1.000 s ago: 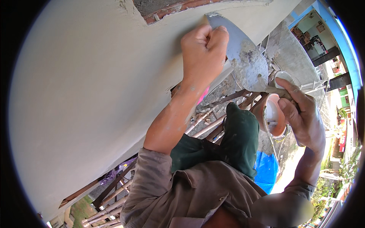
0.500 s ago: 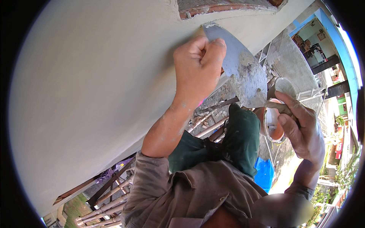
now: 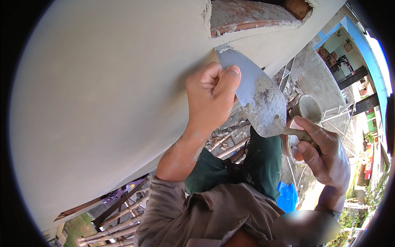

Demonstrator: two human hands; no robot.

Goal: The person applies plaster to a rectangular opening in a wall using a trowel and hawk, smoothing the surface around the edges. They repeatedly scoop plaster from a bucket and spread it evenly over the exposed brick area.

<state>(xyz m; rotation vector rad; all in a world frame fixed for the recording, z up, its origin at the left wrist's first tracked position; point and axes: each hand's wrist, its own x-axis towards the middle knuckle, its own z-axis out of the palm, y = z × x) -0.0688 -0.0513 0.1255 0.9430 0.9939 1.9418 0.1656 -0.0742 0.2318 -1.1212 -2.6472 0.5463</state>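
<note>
A wide steel trowel (image 3: 254,80) with grey smears lies angled against the smooth off-white wall (image 3: 94,94), just under a recessed opening (image 3: 251,14) with a rough edge. My left hand (image 3: 207,94) is closed on the upper part of the blade, thumb on its face, with part of the fingers hidden. My right hand (image 3: 325,152) grips the trowel's handle (image 3: 298,133) at the lower end, thumb and fingers round it. Dried spatters mark my left forearm.
Below are bamboo scaffold poles (image 3: 228,150) over rubble, a grey bucket (image 3: 308,108), a second bucket (image 3: 291,152) mostly behind my right hand, and a blue tarp (image 3: 286,195). Metal frames stand at the right, near a blue-framed open room (image 3: 341,53). Greenery shows at the far right.
The trowel, held by both hands, has slid down the picture and leftward relative to the opening. The wall opening appears farther right and lower in view, so my view has shifted too.
</note>
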